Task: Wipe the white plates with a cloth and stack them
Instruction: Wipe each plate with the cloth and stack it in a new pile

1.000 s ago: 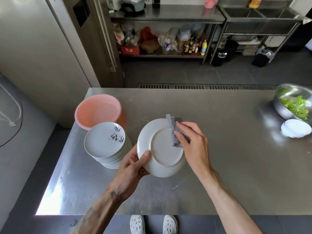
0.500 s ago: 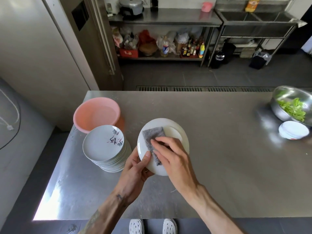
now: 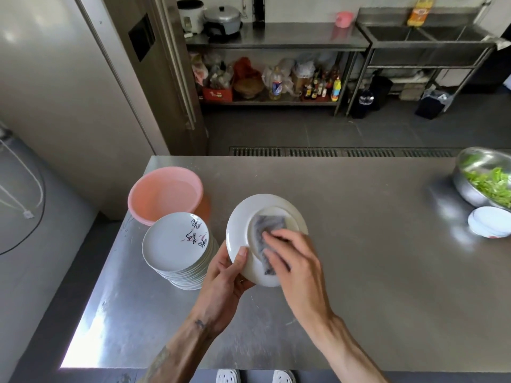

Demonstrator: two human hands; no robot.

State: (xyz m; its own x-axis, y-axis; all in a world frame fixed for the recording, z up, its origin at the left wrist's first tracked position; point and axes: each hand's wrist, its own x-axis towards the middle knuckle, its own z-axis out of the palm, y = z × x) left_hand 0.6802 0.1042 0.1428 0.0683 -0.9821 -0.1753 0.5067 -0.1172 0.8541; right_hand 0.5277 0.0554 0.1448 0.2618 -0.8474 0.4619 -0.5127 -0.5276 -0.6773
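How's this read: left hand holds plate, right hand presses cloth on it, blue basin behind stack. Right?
The basin is pink, not blue; head view shows it. Rest holds: left hand holds plate, right hand presses cloth on it, basin behind stack.

Visible parts of the person: two forearms, two hands, two shoes.

Left forearm (image 3: 182, 346): bare along its visible length. It carries a small dark tattoo (image 3: 199, 323) just above the wrist and a larger dark tattoo (image 3: 161, 359) nearer the elbow, whose design is too blurred to read.

Right forearm (image 3: 340, 344): bare along its visible length.

Left hand (image 3: 224, 275) and right hand (image 3: 293, 261): bare.

Footwear: a pair of white perforated clogs (image 3: 228, 376). Only the toe caps show, at the near edge of the scene.
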